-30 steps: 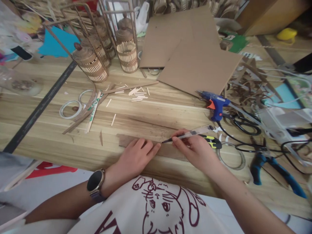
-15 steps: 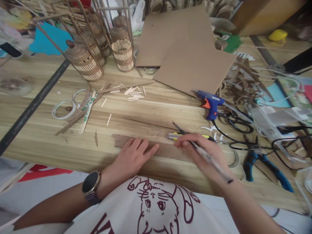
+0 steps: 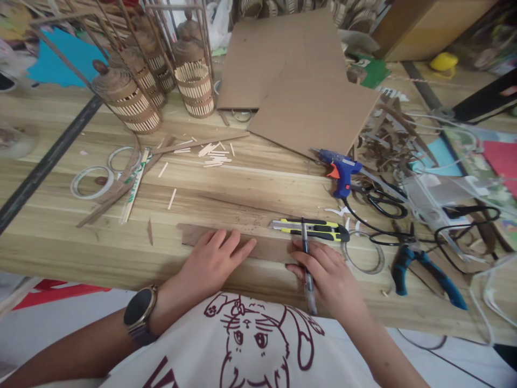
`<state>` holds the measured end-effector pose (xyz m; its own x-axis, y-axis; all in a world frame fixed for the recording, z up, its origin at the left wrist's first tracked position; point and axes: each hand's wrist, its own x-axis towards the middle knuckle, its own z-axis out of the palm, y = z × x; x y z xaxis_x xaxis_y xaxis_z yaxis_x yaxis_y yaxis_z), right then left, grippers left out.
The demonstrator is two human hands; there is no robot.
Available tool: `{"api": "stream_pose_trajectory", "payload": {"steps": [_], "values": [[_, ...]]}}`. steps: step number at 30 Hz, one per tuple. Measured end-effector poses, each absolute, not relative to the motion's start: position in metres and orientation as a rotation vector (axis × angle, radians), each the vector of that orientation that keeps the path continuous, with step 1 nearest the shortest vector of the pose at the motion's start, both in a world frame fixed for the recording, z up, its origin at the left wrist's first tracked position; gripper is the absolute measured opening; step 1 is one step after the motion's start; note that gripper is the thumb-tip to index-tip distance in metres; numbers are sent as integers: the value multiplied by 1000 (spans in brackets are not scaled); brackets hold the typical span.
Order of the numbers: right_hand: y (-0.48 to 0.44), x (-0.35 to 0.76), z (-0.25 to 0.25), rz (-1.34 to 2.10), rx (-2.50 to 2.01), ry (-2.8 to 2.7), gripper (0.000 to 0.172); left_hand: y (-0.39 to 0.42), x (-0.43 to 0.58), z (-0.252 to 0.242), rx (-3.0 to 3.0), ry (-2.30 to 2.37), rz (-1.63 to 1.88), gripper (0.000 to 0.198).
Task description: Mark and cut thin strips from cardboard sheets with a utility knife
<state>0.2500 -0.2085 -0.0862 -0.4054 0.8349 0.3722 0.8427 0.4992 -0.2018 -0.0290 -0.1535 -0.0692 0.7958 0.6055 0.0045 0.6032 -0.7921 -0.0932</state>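
My left hand (image 3: 210, 258) lies flat with fingers stretched out, pressing on a dark brown strip (image 3: 266, 248) at the near edge of the wooden table (image 3: 250, 183). A watch sits on that wrist. My right hand (image 3: 327, 275) rests on the strip's right end, fingers closed around a clear pen (image 3: 307, 264) whose tip points away from me. Just beyond the pen tip lies a yellow and black utility knife (image 3: 311, 228).
A blue glue gun (image 3: 341, 172), black scissors (image 3: 379, 202), blue-handled pliers (image 3: 424, 267) and cables lie to the right. Cardboard sheets (image 3: 302, 91) are at the back. Woven bamboo lanterns (image 3: 121, 99), tape rings (image 3: 86, 180) and loose sticks (image 3: 214, 153) are on the left.
My right hand has turned the pen from lying sideways at the strip to pointing away from me and has drawn back toward me. The utility knife now shows fully. My left hand has stayed put.
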Motion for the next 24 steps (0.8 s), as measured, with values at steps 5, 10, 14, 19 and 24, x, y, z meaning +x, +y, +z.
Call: {"api": "stream_pose_trajectory", "payload": {"steps": [5,10,14,19,24], "values": [[-209,250,-85,5,-1385,-2331,13,-155,-28,-68,-2877,-999,79,57],[-208,252,-85,-10,-1358,-2356,12,-156,-26,-67,-2840,-995,31,53],[-208,254,-87,-22,-1333,-2375,14,-156,-27,-70,-2843,-987,13,49],[-207,257,-85,-40,-1319,-2415,18,-157,-31,-74,-2881,-987,-39,45],[-204,260,-78,-101,-1284,-2508,22,-156,-31,-72,-2918,-1008,-33,40]]}}
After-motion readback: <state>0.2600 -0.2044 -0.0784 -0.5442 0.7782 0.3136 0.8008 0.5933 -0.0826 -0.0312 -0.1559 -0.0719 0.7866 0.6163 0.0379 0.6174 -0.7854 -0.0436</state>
